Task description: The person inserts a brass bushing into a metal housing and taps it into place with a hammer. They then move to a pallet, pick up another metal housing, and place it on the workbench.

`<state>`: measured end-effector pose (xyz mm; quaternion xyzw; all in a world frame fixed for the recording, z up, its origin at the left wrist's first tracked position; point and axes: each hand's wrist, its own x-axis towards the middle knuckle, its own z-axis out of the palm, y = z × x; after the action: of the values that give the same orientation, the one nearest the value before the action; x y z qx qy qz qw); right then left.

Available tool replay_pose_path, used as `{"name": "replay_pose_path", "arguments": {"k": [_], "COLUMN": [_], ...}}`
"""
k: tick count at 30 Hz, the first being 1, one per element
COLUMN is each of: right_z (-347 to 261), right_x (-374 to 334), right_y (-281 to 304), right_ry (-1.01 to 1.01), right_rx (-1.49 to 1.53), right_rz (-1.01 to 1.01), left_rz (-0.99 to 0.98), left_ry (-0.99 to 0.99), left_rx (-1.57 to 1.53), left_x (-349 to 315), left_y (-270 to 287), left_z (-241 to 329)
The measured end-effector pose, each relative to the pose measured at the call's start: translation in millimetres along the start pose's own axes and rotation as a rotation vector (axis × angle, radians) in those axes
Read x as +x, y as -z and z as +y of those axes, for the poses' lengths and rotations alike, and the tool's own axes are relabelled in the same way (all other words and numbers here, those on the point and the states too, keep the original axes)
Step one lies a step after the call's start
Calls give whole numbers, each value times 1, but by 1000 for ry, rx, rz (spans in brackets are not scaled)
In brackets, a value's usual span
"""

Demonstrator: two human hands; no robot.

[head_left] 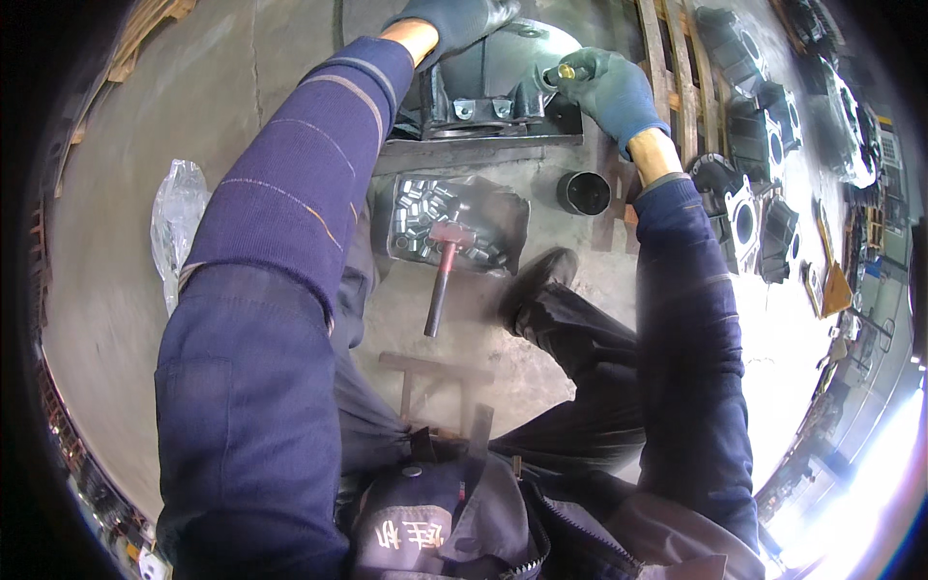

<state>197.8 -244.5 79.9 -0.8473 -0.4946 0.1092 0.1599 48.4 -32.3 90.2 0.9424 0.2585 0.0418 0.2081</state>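
Note:
A large grey metal casting (pixel 483 72) with lugs and bolt holes sits on a flat base at the top of the view. My left hand (pixel 462 21), in a grey-blue glove, rests at its far left side with the fingers stretched along it; the upper edge cuts off part of the hand. At the casting's right side, my gloved right hand (pixel 609 92) is closed on a small metal sleeve (pixel 565 72) with a yellowish end, held against a lug. A red-headed hammer (pixel 447 266) lies across an open box (pixel 512 217) of several silver sleeves (pixel 418 208).
A black round can (pixel 584 193) stands right of the box. Wooden pallets (pixel 667 77) and several grey castings (pixel 742 222) line the right side. Clear plastic wrap (pixel 177 217) lies at left. A low metal frame (pixel 435 369) stands between my legs.

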Motion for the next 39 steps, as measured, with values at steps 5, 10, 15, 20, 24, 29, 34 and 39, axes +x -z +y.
{"name": "replay_pose_path", "arguments": {"k": [5,10,15,20,24,29,34,39], "right_z": [-1,-2,-3,-12,-17,-15,-15,-7], "right_x": [3,6,6,2,2,4,5,-2], "right_y": [1,-3,-4,3,4,1,3,-2], "right_ry": [44,13,58,11,8,-6,18,53], "right_rx": [-71,-145,-210,-163,-220,-255,-254,-179], "right_rz": [24,-21,20,-32,-15,-2,-66,34], "left_rz": [28,25,44,33,16,6,4,66], "left_ry": [-20,-30,-14,-17,7,19,3,-33], "left_rx": [-12,2,-18,-16,-23,-15,9,14], "left_x": [2,4,4,0,-2,-2,-1,0], "left_y": [-3,-3,-2,3,5,6,7,0], "left_z": [-2,-3,-1,2,4,6,5,2]}}
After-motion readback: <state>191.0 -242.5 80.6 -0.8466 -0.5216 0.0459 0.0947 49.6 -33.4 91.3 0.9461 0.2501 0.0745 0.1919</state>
